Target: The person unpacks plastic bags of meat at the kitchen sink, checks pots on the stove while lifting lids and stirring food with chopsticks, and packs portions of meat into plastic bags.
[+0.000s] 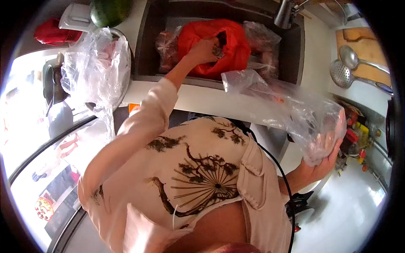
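A red plastic bag (240,46) stands in the dark sink (141,55), its mouth bunched open. My left hand (203,51) reaches into that mouth with curled fingers. Something greyish shows at the fingertips, too small to make out. My right hand (327,154), off to the right past the counter edge, is closed around one end of a long clear plastic bag (274,95). Its fingers show through the film. The bag's other end lies across the sink's front rim. Two more clear bags with reddish contents, a left bag (168,48) and a right bag (265,50), flank the red one.
On the left, crumpled clear plastic (90,67) covers a round metal basin (126,63). Behind it are a watermelon (109,12) and a white container (76,17). A faucet (286,14) rises at the sink's back right. A ladle (349,57) and skimmer (341,74) hang right.
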Demonstrator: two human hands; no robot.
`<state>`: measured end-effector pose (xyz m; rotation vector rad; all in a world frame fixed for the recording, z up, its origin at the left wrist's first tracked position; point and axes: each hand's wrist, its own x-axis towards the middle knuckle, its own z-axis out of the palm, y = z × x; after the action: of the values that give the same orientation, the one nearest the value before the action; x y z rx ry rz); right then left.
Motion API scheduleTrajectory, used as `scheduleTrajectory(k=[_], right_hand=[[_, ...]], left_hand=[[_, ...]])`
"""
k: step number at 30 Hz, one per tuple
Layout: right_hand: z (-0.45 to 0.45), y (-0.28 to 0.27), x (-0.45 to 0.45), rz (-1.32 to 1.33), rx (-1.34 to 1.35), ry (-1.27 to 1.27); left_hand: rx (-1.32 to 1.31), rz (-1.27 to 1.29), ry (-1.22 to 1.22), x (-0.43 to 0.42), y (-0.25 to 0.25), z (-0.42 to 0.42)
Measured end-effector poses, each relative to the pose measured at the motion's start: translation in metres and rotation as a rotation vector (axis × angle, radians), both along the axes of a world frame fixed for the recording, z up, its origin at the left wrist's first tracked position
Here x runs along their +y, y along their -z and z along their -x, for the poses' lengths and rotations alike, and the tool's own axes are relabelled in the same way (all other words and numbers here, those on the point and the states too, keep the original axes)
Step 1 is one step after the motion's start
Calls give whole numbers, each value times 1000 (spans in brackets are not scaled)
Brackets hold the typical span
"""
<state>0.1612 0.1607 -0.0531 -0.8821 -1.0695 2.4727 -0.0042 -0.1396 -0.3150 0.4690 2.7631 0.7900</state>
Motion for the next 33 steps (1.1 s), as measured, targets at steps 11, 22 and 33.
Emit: scheduleTrajectory(k=[11, 22, 33], right_hand=[[29, 28, 16, 272, 335, -517], [30, 34, 10, 461, 433, -584], [-31, 7, 45, 283, 243, -349]], left_hand=[[361, -338, -431, -22, -145, -53], [221, -747, 21, 103, -181, -93], [599, 190, 453, 115, -148, -80]])
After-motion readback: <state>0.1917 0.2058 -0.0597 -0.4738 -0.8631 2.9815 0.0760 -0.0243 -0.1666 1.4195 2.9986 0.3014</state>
